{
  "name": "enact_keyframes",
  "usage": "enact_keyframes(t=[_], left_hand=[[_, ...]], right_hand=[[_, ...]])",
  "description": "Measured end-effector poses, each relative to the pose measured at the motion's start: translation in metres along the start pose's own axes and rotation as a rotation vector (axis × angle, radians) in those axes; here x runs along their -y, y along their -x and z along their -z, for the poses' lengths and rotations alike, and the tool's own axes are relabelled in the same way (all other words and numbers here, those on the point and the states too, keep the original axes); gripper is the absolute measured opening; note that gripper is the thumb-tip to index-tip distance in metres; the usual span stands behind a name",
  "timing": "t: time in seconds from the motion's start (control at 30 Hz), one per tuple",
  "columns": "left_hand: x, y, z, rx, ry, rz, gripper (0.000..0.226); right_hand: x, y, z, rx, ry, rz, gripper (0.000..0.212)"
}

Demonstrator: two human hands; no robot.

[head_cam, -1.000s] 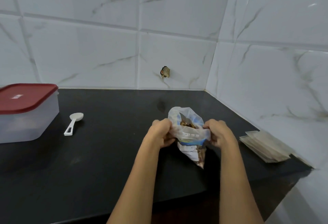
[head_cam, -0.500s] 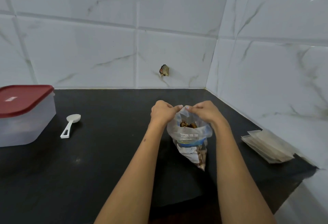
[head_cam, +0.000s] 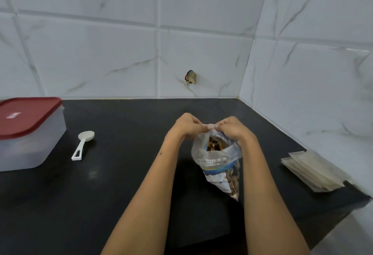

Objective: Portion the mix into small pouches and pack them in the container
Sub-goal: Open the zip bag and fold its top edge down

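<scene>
While both our hands pinch the far rim of the mix bag point(head_cam: 217, 161), left hand point(head_cam: 186, 126) and right hand point(head_cam: 234, 131) fingers clenched on plastic, it stands mid-desk point(head_cam: 125, 184); lidded container point(head_cam: 28, 133) and scoop point(head_cam: 81, 145) left, pouches point(head_cam: 312, 171) right.

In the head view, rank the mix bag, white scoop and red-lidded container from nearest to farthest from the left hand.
1. mix bag: the left hand pinches its top edge.
2. white scoop: on the counter, further left.
3. red-lidded container: far left edge.
</scene>
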State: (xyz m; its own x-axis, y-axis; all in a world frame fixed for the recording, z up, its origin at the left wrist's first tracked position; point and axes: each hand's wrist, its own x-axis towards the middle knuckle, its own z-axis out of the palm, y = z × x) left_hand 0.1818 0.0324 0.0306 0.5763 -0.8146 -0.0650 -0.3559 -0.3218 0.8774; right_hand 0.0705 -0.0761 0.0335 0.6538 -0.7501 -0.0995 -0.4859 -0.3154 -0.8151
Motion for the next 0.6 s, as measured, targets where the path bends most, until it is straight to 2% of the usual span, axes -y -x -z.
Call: enact_keyframes(t=[0.13, 0.23, 0.33, 0.4, 0.47, 0.6], left_hand=[[-0.003, -0.005, -0.003, -0.008, 0.232, 0.218, 0.008], [-0.007, -0.004, -0.006, -0.017, 0.308, 0.353, 0.006], [-0.017, 0.001, -0.009, 0.025, 0.334, 0.442, 0.02], [-0.02, 0.004, -0.012, 0.014, 0.321, 0.461, 0.038], [-0.022, 0.006, -0.014, -0.013, 0.321, 0.485, 0.046], [-0.018, 0.01, -0.014, -0.112, 0.362, 0.474, 0.053]], right_hand=[[0.0, -0.006, -0.004, 0.042, -0.071, -0.127, 0.019], [0.004, -0.005, -0.006, 0.05, -0.086, -0.229, 0.019], [0.005, -0.007, -0.009, 0.039, -0.137, -0.314, 0.021], [0.004, -0.005, -0.011, 0.021, -0.189, -0.342, 0.029], [0.003, -0.005, -0.008, -0.034, -0.188, -0.318, 0.041], [0.008, 0.006, 0.007, -0.091, 0.063, -0.311, 0.064]])
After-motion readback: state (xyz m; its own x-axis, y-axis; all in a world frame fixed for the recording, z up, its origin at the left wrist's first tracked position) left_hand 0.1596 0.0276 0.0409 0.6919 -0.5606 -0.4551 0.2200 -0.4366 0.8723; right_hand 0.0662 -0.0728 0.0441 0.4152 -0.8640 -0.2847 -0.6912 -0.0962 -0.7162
